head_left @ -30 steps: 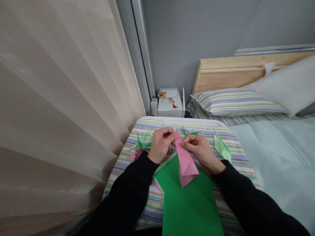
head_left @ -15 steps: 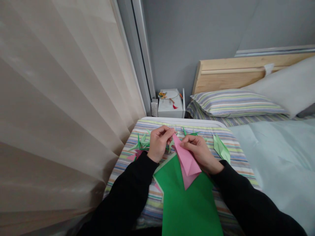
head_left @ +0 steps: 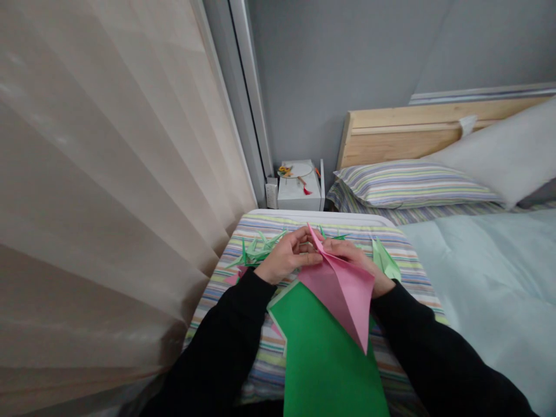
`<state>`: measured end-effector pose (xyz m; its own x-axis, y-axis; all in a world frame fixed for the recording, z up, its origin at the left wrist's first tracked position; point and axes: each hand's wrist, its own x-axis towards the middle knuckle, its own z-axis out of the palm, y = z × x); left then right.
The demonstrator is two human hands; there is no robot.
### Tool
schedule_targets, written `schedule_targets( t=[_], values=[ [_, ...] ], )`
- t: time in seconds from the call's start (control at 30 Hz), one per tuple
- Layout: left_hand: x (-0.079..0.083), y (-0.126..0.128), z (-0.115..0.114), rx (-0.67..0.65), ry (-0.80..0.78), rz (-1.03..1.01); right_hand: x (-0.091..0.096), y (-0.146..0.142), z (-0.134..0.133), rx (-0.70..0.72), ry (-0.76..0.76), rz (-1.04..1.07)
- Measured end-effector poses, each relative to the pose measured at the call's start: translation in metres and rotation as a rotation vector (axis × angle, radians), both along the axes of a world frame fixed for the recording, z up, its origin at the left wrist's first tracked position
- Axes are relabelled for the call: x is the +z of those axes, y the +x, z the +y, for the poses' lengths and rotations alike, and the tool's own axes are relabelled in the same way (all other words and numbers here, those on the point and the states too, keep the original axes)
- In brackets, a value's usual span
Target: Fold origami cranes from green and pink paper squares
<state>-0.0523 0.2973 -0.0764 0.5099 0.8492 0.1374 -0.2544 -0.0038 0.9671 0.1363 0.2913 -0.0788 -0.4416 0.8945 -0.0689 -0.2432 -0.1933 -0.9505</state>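
A folded sheet of pink origami paper point(head_left: 341, 286) is held between my two hands, its narrow tip pointing up and its wide flaps spread toward me. My left hand point(head_left: 292, 253) pinches it near the tip from the left, fingers curled. On the other side my right hand point(head_left: 358, 260) grips the upper fold, partly hidden behind the pink paper. Below lies a green sheet point(head_left: 330, 365), overlapped by the pink flaps.
Folded green paper pieces point(head_left: 256, 250) lie left on the striped cloth point(head_left: 264, 347), with a pink piece point(head_left: 234, 277) beside them. A pale green folded piece point(head_left: 386, 260) lies right. A curtain point(head_left: 130, 174) hangs left; a bed point(head_left: 486, 278) stands right.
The pink paper has been opened wider and turned, its flaps now spread to the right. My left hand has shifted right and down onto it; my right hand stays at its fold.
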Motion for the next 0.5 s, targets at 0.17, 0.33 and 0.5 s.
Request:
schedule_targets(
  t=[0.17, 0.33, 0.5],
  values=[
    [0.001, -0.002, -0.002, 0.03, 0.001, 0.024, -0.007, 0.001, 0.0, 0.017, -0.076, 0.008],
    [-0.001, -0.001, -0.001, 0.073, -0.035, 0.018, -0.003, 0.001, -0.006, 0.0, -0.047, 0.03],
    [-0.005, -0.002, 0.005, 0.372, -0.039, -0.087, 0.007, 0.012, -0.008, -0.114, -0.174, 0.132]
  ],
)
